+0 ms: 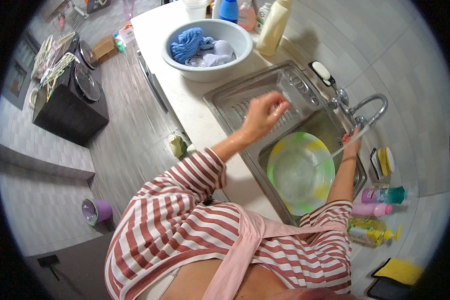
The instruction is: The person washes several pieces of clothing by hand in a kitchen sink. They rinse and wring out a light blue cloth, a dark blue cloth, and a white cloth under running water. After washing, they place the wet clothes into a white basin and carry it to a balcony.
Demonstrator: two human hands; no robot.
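My left hand (266, 113), wet and a little blurred, hovers over the ribbed drainboard (240, 110) of the steel sink. Its fingers are curled in, and nothing shows in them. At the wall, my right hand (351, 144) reaches up to the lower valve of the chrome tap (378, 101); its grip there is partly hidden by the water stream. Water runs from the curved spout into a green, yellow and white plastic basin (302, 140) in the sink bowl. The basin holds water.
A grey basin (206, 69) of blue and white cloth stands on the counter (247, 180), near several bottles. Soap (320, 70) sits in a wall-side holder. Sponges (385, 161) and a pump bottle (369, 231) line the right wall. A green bottle (176, 146) stands on the floor.
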